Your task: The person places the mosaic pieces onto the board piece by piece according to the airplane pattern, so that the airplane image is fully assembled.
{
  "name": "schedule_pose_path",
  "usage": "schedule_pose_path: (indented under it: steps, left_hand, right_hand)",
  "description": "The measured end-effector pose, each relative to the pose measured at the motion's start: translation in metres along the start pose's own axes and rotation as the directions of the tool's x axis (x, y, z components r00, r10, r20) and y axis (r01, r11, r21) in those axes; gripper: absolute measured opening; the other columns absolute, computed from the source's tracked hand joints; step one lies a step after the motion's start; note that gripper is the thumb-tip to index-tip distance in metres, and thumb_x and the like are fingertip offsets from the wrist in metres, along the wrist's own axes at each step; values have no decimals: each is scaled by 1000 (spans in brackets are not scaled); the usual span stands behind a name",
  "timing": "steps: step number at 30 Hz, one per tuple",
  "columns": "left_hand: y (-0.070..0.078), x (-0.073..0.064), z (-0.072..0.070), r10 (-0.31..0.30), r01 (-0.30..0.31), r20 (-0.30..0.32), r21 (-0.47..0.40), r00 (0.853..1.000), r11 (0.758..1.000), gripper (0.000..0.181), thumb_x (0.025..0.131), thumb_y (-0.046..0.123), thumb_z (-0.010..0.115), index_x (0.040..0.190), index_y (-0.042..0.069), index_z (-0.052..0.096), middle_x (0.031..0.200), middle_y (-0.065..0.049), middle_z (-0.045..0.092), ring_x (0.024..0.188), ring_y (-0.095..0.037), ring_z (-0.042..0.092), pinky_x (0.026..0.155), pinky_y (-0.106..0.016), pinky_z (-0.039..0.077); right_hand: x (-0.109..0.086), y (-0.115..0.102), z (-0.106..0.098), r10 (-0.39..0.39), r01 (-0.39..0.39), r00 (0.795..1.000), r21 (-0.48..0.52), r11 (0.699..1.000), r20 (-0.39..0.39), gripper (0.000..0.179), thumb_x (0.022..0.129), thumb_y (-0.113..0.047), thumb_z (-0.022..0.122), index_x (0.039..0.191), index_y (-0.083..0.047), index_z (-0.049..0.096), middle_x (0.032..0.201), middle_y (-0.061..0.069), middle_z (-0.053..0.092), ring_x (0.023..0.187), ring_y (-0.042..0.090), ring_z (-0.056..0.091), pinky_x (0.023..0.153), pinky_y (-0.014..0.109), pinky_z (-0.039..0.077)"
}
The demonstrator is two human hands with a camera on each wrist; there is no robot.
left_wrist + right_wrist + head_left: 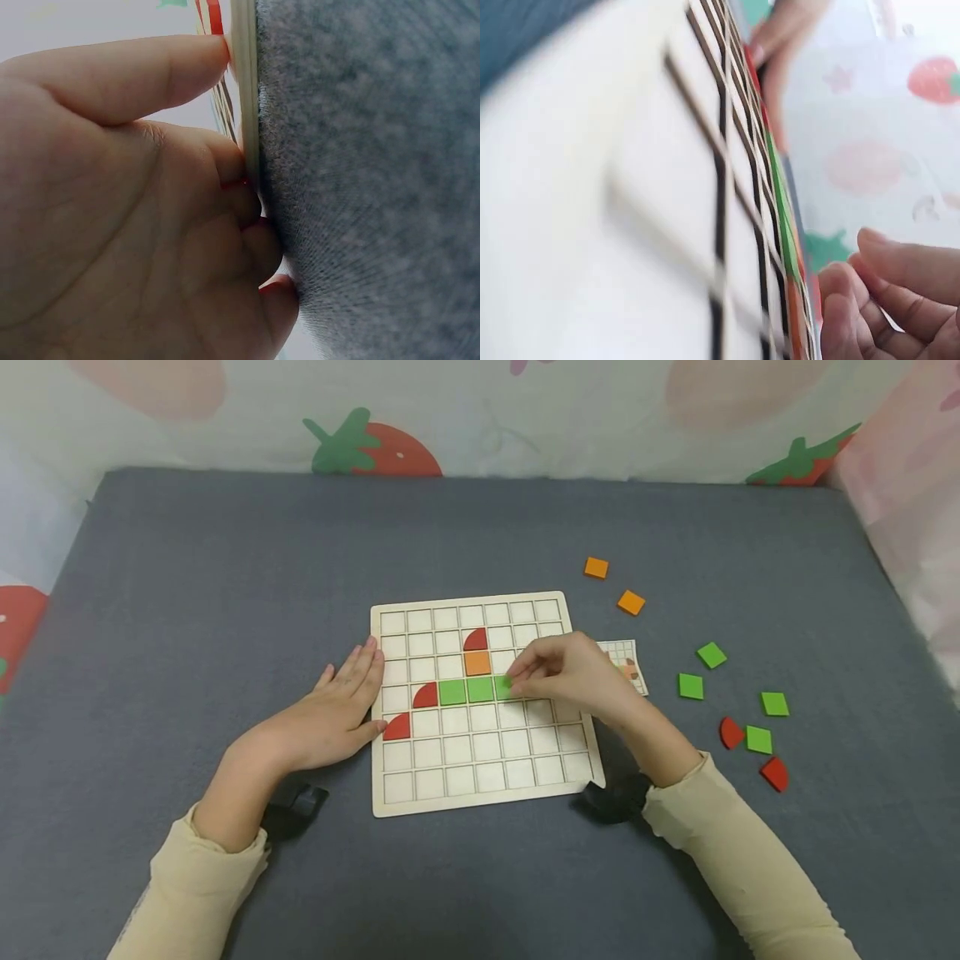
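Observation:
A pale wooden grid board (487, 804) lies on the table. My left hand (330, 718) rests at its left edge with straight fingers; the thumb is near a red quarter-round tile (397, 727). Over the middle of the board, the bent fingers of my right hand (577, 681) pinch a green square tile (502, 687) at a cell, partly covering it. Left of it in the same row sit two green tiles (466, 692) and a red quarter-round tile (425, 695). An orange square tile (477, 662) sits higher, below another red quarter-round (476, 639).
Right of the board lie two orange tiles (631, 602), several loose green tiles (712, 655) and two red quarter-rounds (775, 773). A small pattern card (630, 664) shows partly behind my right hand. Dark grey cloth (225, 552) covers the table.

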State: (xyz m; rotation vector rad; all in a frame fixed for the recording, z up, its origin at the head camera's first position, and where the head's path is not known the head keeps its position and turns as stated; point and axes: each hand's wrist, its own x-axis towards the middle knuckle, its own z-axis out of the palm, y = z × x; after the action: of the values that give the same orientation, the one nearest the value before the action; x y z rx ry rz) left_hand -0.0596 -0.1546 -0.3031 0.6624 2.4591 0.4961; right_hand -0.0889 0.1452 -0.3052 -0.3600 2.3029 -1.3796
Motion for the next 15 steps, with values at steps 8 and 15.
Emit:
schedule_pose_path:
  steps: [8, 15]
  left_hand:
    - [-2, 1, 1, 11, -11, 4, -15, 1000, 1000, 76, 100, 25, 45, 148, -5, -6, 154, -18, -17, 141, -33, -12, 111, -56, 1]
    - [-5, -5, 3, 4, -4, 17, -14, 1000, 1000, 77, 100, 28, 45, 148, -3, -6, 154, -15, -18, 142, -32, -12, 111, -56, 1]
  right_hand:
    - [-26, 19, -50, 32, -33, 991, -9, 999, -127, 20, 84, -9, 71, 99, 4, 68, 85, 9, 66, 67, 18, 59, 54, 27, 47]
    - [-51, 31, -83, 129, -151, 963, -77, 986, -237, 28, 86, -16, 70, 107, 3, 67, 90, 4, 68, 83, 19, 64, 72, 28, 51]
